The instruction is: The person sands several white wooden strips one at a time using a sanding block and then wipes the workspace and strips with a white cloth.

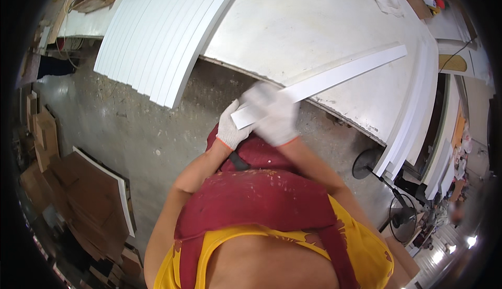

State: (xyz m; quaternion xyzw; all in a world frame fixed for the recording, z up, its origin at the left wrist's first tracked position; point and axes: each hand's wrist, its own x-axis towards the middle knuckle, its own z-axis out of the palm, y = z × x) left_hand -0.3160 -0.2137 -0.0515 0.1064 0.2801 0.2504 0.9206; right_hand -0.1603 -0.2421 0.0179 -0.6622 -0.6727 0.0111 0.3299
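Both gloved hands, left hand (231,128) and right hand (276,115), grip the white strip's (345,74) near end; its length runs up-right across the table (293,22).

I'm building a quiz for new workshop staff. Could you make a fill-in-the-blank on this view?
1. Both hands wear ____ gloves.
2. The left hand and right hand hold one end of a long white ____.
3. The strip's far end lies on the ____.
4. On the table's left side lie more white ____.

Missing words: white; strip; table; strips
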